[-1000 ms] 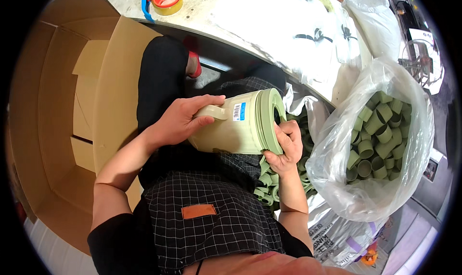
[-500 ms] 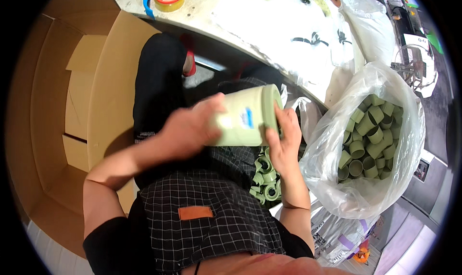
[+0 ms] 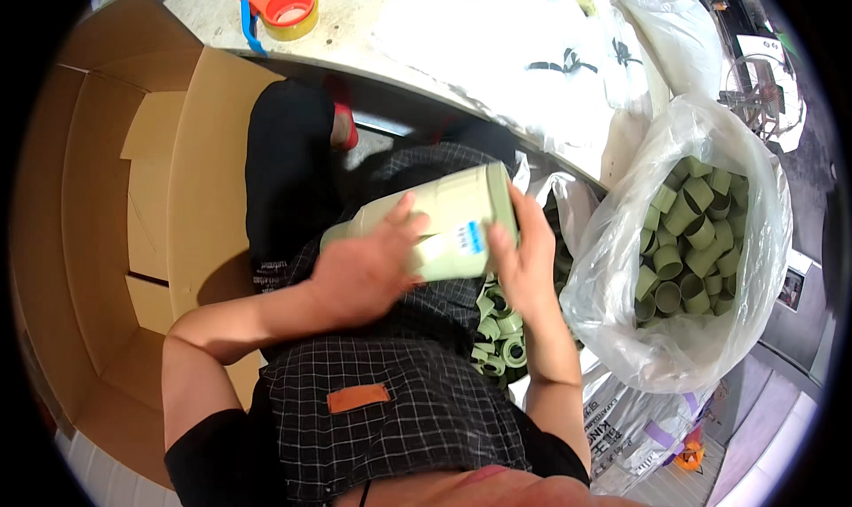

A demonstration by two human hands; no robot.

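Note:
Above my lap lies a pale green cylindrical container (image 3: pixel 448 202), tilted on its side, with a darker green rim at its right end and a small blue-and-white label. My left hand (image 3: pixel 373 263) presses against its near side, fingers spread along the wall and a little blurred by motion. At the rimmed end, my right hand (image 3: pixel 530 254) grips it, thumb on the near side and fingers round the end. The container's far side and underside are hidden.
On my left stands an open cardboard box (image 3: pixel 217 152). A clear plastic bag (image 3: pixel 603 330) of green rings (image 3: pixel 701 232) is on my right. Small green parts (image 3: pixel 508 343) lie beside my lap. The white table (image 3: pixel 346 28) ahead holds a tape dispenser (image 3: pixel 288 12).
The container has turned, so its label sits lower and further right. My left hand has slid right along its side. The whole view has shifted slightly.

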